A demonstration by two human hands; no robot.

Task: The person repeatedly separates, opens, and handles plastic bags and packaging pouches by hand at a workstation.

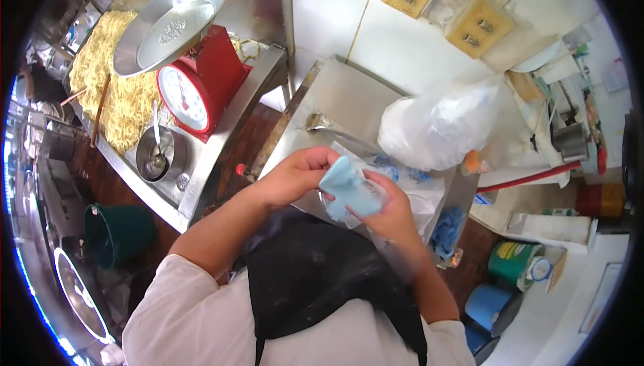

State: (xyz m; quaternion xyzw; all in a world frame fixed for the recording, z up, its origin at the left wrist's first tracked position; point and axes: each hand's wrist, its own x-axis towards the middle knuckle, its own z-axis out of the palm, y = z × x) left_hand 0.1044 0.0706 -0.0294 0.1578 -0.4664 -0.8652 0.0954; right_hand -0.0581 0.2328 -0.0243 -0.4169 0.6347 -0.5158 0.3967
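Observation:
Between my two hands, above the metal counter (345, 88), is a thin light-blue plastic bag (350, 188). My left hand (305, 173) pinches its upper left edge, thumb and fingers pressed together. On the bag's right side, my right hand (388, 206) grips it, with the fingers partly behind the translucent plastic. White and clear plastic sheets (419, 198) lie just beyond and to the right of my right hand. Farther back stands a large, full-looking white plastic bag (436, 128). What either bag contains cannot be made out.
At left, a red scale (215, 84) with a metal pan stands beside a heap of noodles (107, 51) and a metal pot (168, 155) with a spoon. A green bucket (121, 235) is on the floor. Blue containers (488, 306) stand at lower right. A person is at far left.

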